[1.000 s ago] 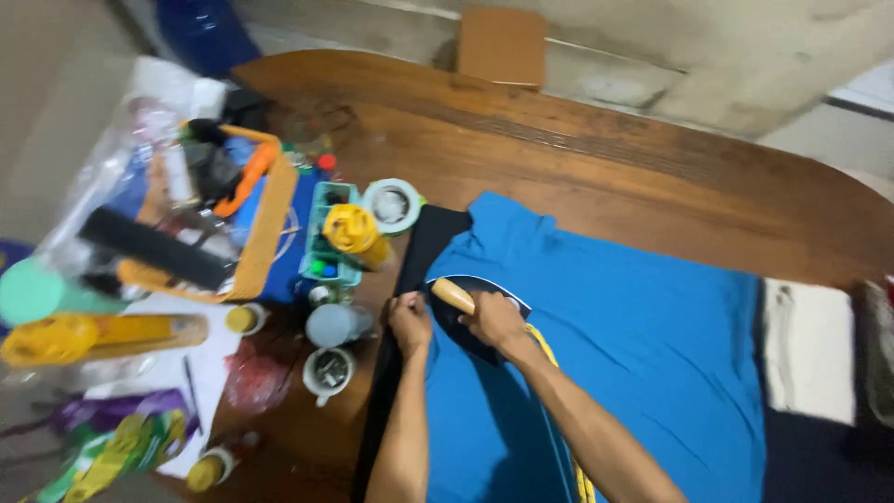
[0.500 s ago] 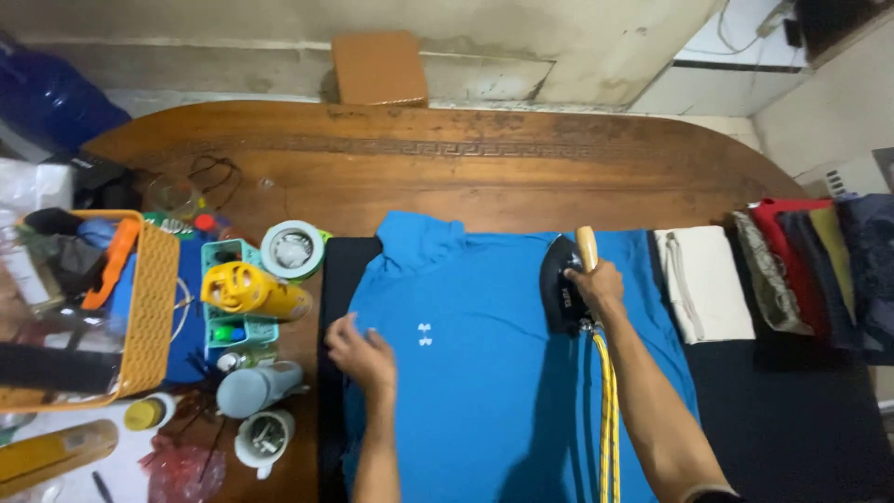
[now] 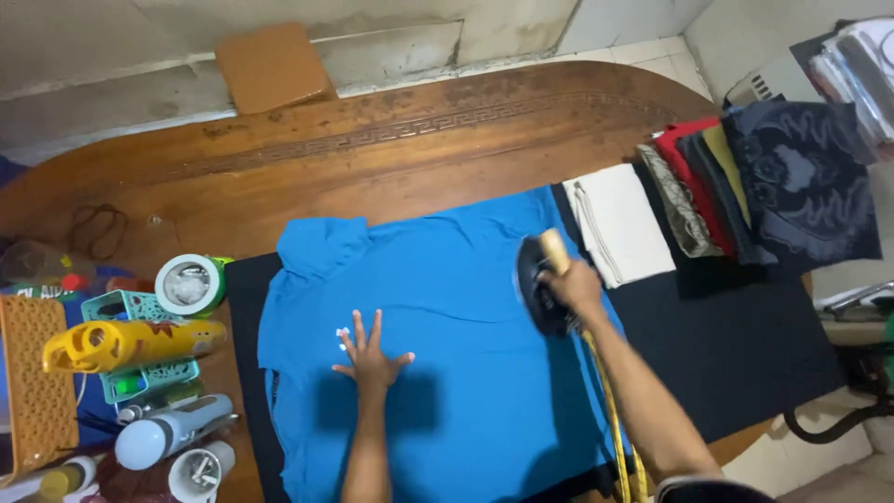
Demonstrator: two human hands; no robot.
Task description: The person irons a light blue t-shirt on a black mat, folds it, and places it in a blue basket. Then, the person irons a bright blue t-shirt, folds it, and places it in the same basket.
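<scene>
While our left hand (image 3: pixel 371 352) presses flat with fingers spread at the blue shirt's (image 3: pixel 447 279) six o'clock, our right hand (image 3: pixel 575 285), clamped on the iron (image 3: pixel 538 284), has swept it to three o'clock, implying pressing proceeds rightward.

Wooden table (image 3: pixel 391 158): black mat (image 3: pixel 745 345), folded clothes (image 3: pixel 736 186), bottles (image 3: pixel 168 433).
</scene>
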